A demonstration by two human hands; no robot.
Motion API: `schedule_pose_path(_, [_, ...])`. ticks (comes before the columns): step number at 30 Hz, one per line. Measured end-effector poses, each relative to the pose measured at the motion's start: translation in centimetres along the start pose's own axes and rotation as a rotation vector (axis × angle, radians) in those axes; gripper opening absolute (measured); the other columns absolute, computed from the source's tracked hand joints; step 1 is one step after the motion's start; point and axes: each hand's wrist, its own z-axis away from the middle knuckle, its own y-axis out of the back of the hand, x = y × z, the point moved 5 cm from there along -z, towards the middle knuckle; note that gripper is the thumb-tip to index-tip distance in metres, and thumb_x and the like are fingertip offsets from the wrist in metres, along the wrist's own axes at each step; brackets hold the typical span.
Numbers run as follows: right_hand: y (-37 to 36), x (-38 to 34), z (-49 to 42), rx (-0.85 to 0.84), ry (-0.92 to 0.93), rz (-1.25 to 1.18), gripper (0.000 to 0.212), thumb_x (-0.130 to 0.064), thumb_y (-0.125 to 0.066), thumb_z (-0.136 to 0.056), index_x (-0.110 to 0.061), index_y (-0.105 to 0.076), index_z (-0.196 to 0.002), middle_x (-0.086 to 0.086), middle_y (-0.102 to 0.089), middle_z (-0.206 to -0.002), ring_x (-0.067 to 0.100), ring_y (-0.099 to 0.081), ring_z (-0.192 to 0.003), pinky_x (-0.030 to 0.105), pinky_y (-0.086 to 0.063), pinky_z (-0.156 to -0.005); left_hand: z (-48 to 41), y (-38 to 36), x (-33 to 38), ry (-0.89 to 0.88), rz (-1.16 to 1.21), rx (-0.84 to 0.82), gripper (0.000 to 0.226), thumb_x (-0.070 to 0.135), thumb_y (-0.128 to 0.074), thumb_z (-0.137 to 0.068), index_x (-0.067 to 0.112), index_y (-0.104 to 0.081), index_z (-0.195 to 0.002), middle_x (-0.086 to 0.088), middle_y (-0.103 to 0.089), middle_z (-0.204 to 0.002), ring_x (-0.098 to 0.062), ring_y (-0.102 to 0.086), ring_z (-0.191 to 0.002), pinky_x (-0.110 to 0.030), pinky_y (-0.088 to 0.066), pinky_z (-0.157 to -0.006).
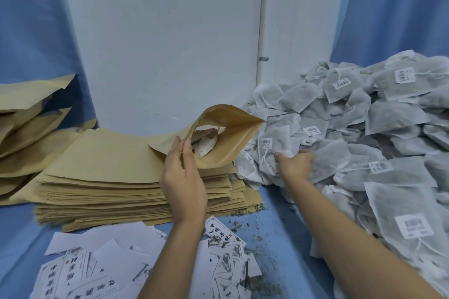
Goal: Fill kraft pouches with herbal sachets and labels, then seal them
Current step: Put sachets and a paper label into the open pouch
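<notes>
Fingers and thumb of the left hand pinch the near lip of a kraft pouch, holding its mouth wide open, with pale sachets visible inside. Fingers of the right hand curl round a labelled sachet at the edge of the sachet heap. Beneath the left fingers lies a stack of flat pouches, with loose printed labels nearer the wrists.

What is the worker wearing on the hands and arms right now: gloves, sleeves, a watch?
Nothing worn shows. The left hand and right hand have no gloves, rings or watch. The left forearm and right forearm are uncovered to the frame edge, so no sleeve is in view.
</notes>
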Motion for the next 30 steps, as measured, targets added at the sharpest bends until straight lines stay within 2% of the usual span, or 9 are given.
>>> schedule_pose_path(6, [-0.7,0.1,0.3,-0.042,-0.02,0.246,0.067,-0.02,-0.062,-0.088,0.008,-0.024,-0.136,0.025,-0.023,-0.143,0.038,-0.048,-0.113,0.032,-0.036,-0.073,0.1,0.2,-0.6,-0.01,-0.036,0.011,0.023,0.032,-0.048,-0.098,0.026,-0.063,-0.114,-0.005,-0.064,-0.123,-0.003,-0.055,-0.114,0.001,-0.037,-0.087])
schedule_pose_path(10, [-1.1,-0.2,0.6,-0.075,0.104,0.344,0.062,-0.028,-0.066,-0.084,0.008,-0.041,-0.128,0.022,-0.049,-0.13,0.037,-0.046,-0.119,0.039,-0.042,-0.088,0.2,0.3,-0.5,-0.018,-0.048,0.018,0.029,0.034,-0.047,-0.097,0.021,-0.064,-0.116,-0.007,-0.064,-0.123,-0.004,-0.055,-0.114,0.0,-0.038,-0.088])
schedule_pose_path(16, [-2.1,-0.1,2.1,-0.132,0.323,0.712,0.055,-0.042,-0.06,-0.084,-0.007,-0.047,-0.124,0.016,-0.053,-0.126,0.035,-0.045,-0.119,0.04,-0.036,-0.093,0.1,0.5,0.4,0.003,-0.049,0.024,0.03,0.033,-0.046,-0.097,0.018,-0.066,-0.115,-0.008,-0.065,-0.12,-0.015,-0.057,-0.115,-0.014,-0.044,-0.092])
schedule_pose_path(20, [-1.9,-0.6,3.0,-0.11,0.372,0.363,0.03,-0.024,-0.051,-0.094,-0.003,-0.046,-0.115,0.018,-0.062,-0.106,0.035,-0.057,-0.096,0.034,-0.038,-0.071,0.0,1.1,1.3,-0.002,-0.047,0.049,0.033,0.029,-0.046,-0.098,0.009,-0.067,-0.113,-0.012,-0.066,-0.116,-0.02,-0.059,-0.113,-0.02,-0.044,-0.091])
schedule_pose_path(24, [-0.5,-3.2,4.6,-0.032,0.394,-0.147,0.035,-0.025,-0.057,-0.093,-0.009,-0.045,-0.122,-0.007,-0.056,-0.086,0.02,-0.059,-0.086,0.022,-0.039,-0.065,-1.2,2.1,3.1,-0.039,-0.052,0.095,0.037,0.028,-0.045,-0.099,0.003,-0.065,-0.118,-0.015,-0.066,-0.116,-0.023,-0.06,-0.111,-0.026,-0.045,-0.091])
schedule_pose_path(26, [-1.1,-4.3,5.2,-0.2,0.275,-0.39,0.048,-0.022,-0.062,-0.09,-0.012,-0.041,-0.132,-0.005,-0.061,-0.1,0.016,-0.061,-0.092,0.018,-0.048,-0.074,-1.9,2.9,3.8,-0.069,-0.057,0.12,0.037,0.029,-0.045,-0.099,0.003,-0.064,-0.118,-0.015,-0.066,-0.116,-0.023,-0.06,-0.111,-0.026,-0.045,-0.092])
schedule_pose_path(27, [-1.8,-4.6,5.8,-0.352,0.169,-0.484,0.053,-0.019,-0.062,-0.09,-0.013,-0.038,-0.137,0.004,-0.062,-0.112,0.022,-0.063,-0.094,0.029,-0.054,-0.077,-2.3,3.3,3.9,-0.077,-0.051,0.132,0.039,0.03,-0.045,-0.099,0.002,-0.064,-0.117,-0.016,-0.066,-0.115,-0.024,-0.061,-0.11,-0.027,-0.046,-0.092])
schedule_pose_path(28, [-2.7,-4.8,6.7,-0.539,0.055,-0.541,0.055,-0.016,-0.059,-0.092,-0.018,-0.035,-0.141,0.014,-0.061,-0.119,0.027,-0.064,-0.088,0.035,-0.055,-0.069,-2.6,3.8,4.2,-0.09,-0.053,0.138,0.041,0.032,-0.044,-0.099,0.002,-0.065,-0.117,-0.017,-0.067,-0.114,-0.026,-0.061,-0.11,-0.03,-0.046,-0.091])
schedule_pose_path(30, [-3.5,-4.8,8.6,-0.889,-0.091,-0.475,0.056,-0.013,-0.049,-0.097,-0.031,-0.029,-0.146,0.022,-0.063,-0.11,0.023,-0.06,-0.063,0.027,-0.047,-0.047,-3.2,4.3,4.4,-0.106,-0.075,0.139,0.043,0.034,-0.043,-0.098,0.001,-0.065,-0.115,-0.018,-0.067,-0.113,-0.027,-0.061,-0.11,-0.031,-0.046,-0.092])
